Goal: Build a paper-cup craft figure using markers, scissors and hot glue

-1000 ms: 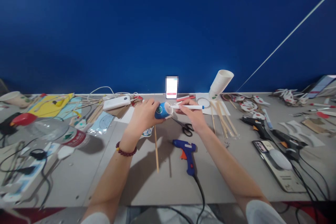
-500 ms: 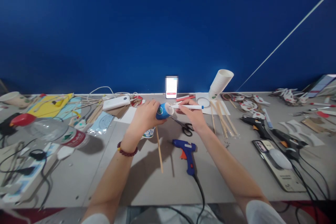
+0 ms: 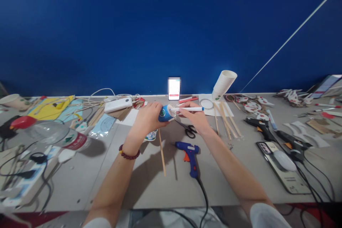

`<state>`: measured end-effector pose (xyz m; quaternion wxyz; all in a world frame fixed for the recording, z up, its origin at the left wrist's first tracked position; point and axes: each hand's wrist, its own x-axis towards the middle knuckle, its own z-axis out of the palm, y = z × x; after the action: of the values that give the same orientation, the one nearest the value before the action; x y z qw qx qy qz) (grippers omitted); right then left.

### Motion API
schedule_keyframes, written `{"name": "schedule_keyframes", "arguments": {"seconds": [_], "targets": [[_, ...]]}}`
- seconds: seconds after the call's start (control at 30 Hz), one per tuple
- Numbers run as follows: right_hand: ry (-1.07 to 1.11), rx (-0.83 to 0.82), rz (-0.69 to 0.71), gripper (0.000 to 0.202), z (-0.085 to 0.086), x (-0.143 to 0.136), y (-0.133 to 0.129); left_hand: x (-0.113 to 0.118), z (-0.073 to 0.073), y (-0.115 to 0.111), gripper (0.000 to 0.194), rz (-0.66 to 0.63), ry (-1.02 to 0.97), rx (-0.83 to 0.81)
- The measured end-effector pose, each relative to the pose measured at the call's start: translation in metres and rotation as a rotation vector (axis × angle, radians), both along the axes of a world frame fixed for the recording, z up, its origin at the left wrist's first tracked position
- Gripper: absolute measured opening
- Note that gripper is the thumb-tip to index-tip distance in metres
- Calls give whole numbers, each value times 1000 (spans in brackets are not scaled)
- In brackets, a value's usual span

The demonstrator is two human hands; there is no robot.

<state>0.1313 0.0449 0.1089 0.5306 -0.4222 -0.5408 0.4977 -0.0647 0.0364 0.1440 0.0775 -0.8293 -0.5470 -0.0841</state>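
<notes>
My left hand (image 3: 149,119) is closed round a blue-coloured paper cup (image 3: 165,113), tilted so that its pale end faces right. Between the fingers of my right hand (image 3: 194,115) is a white marker pen (image 3: 191,109) with a blue end; its tip meets the pale end of the cup. Below my left hand, part of a blue-and-white patterned piece (image 3: 151,135) shows, along with a thin wooden stick (image 3: 161,153) slanting down. Under the hands, a blue glue gun (image 3: 190,153) and black-handled scissors (image 3: 190,131) lie on the table.
A lit phone (image 3: 174,89) stands against the blue wall. Stacked paper cups (image 3: 224,84) lean at the back, behind wooden sticks (image 3: 227,123). A bottle (image 3: 61,135) and power strip (image 3: 29,181) lie left. Glue guns (image 3: 294,144) and a phone (image 3: 285,176) lie right.
The marker pen and my right hand have shifted slightly left, further over the end of the cup. My left hand keeps its hold on the cup.
</notes>
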Motion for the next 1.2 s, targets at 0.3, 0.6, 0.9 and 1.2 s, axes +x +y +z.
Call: {"name": "schedule_keyframes", "arguments": {"seconds": [0.3,0.6,0.9,1.2], "targets": [[-32,-2,24,15,4,1,-2,-1,1,-1,39,-13,-23,-1],[-15,-43,42,16,7,1,-4,-3,3,-1,40,-10,-28,-9],[9,-71,13,14,10,0,-4,-3,4,-1,42,-4,-10,-36],[14,-81,-51,12,10,-3,-4,-2,5,-3,41,-18,-25,-31]]}}
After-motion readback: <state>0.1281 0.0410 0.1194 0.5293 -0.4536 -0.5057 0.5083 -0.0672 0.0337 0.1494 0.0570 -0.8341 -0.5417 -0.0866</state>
